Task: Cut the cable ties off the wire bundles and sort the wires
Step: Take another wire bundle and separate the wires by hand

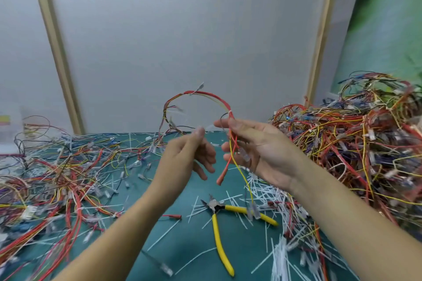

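Under my right grip the yellow cutters lie on the surface. That grip pinches the wire bundle just below a white cable tie, the firmest hold, I judge. Beyond it the light, floppy strands arch away. My left grip is half curled alongside; I cannot tell if it holds anything.

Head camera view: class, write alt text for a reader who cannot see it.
A person's right hand holds up a looped red and yellow wire bundle over a green table, with the left hand raised beside it. Yellow-handled cutters lie below among cut white cable ties, between a left wire pile and a right wire pile.
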### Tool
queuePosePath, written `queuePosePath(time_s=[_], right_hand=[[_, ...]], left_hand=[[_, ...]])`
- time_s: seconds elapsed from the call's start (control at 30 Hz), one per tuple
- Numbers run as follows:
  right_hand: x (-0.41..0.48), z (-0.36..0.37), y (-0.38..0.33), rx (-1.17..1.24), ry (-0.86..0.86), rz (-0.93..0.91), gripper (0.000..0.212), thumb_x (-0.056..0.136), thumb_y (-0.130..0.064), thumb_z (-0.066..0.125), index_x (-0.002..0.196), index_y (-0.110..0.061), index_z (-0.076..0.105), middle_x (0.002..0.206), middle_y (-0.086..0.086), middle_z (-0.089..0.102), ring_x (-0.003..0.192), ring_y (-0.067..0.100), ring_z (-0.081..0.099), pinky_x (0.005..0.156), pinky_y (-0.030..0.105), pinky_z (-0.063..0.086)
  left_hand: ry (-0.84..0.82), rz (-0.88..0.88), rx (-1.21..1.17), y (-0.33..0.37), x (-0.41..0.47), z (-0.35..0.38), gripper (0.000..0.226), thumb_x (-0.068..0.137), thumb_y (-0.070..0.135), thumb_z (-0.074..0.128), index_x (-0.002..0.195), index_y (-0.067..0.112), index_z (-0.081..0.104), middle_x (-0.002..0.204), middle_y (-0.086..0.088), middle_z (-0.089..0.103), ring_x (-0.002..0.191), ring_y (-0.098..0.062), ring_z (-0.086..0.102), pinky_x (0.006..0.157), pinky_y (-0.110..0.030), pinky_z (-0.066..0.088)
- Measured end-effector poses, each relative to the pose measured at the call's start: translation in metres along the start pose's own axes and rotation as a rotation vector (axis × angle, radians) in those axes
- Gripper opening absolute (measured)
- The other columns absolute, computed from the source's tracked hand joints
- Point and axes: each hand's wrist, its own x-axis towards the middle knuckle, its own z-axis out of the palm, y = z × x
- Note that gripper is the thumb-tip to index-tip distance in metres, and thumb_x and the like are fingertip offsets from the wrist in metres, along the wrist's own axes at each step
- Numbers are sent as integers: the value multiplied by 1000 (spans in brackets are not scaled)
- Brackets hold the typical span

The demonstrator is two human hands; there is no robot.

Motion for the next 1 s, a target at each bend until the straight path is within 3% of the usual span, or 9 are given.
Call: queuePosePath(time_s=[0.17, 0.3, 0.5, 0.63, 0.73, 0.8, 0.9, 1.0], right_hand=[[-10, -13, 40, -146, 19, -8, 25, 91, -19, 65, 111, -5, 72, 79, 7, 69, 74, 21, 69, 56, 31, 59], [-17, -19, 58, -220, 83, -19, 15, 93, -10, 65, 107, -7, 71, 78, 9, 70, 74, 24, 71, 60, 36, 61], [-18, -27, 57, -287, 179, -29, 9, 96, -17, 63, 99, -11, 69, 81, 8, 71, 73, 27, 72, 70, 50, 60], [-17, -30, 58, -385, 183, -87, 8, 93, -17, 67, 92, -10, 70, 74, 6, 70, 64, 25, 69, 62, 44, 61], [-17, -32, 59, -388, 186, -81, 6, 94, -8, 65, 93, -4, 69, 71, 6, 69, 60, 24, 67, 56, 39, 61], [-16, -32, 60, -354, 197, -73, 7, 94, -6, 63, 93, -1, 68, 70, 6, 68, 59, 23, 66, 53, 37, 60], [-16, -32, 63, -370, 239, -111, 7, 94, -7, 64, 91, -2, 68, 70, 6, 68, 59, 23, 66, 51, 35, 59], [-17, -31, 66, -381, 231, -141, 5, 91, -7, 67, 89, -4, 71, 70, 8, 70, 58, 21, 66, 52, 34, 58]], left_hand=[[-21, -140, -223, -15, -7, 2, 52, 88, 57, 57, 77, 7, 66, 63, -14, 62, 52, -25, 61, 42, -29, 50], [-131, -31, -12, -23, -18, -4, 28, 93, 29, 55, 71, 13, 64, 58, -8, 56, 47, -21, 57, 41, -28, 45], [-177, 51, 192, -26, -26, -2, 28, 93, 27, 53, 77, 4, 58, 57, -1, 55, 49, -16, 53, 45, -27, 42], [-200, 83, 283, -29, -29, -1, 20, 94, 26, 55, 78, 15, 60, 61, 2, 55, 54, -13, 55, 51, -19, 43], [-169, 99, 396, -33, -30, 3, 9, 91, 28, 58, 84, 25, 61, 68, 2, 60, 63, -14, 58, 52, -29, 45], [-52, 181, 500, -34, -31, 4, 3, 87, 29, 61, 90, 27, 61, 77, 4, 60, 72, -14, 59, 58, -32, 46], [65, 347, 622, -29, -31, 5, 10, 87, 36, 61, 87, 26, 58, 78, 8, 54, 76, -16, 54, 61, -22, 39], [68, 334, 647, -27, -34, 12, 30, 87, 52, 58, 72, 26, 56, 69, 9, 52, 69, -9, 51, 60, -13, 33]])
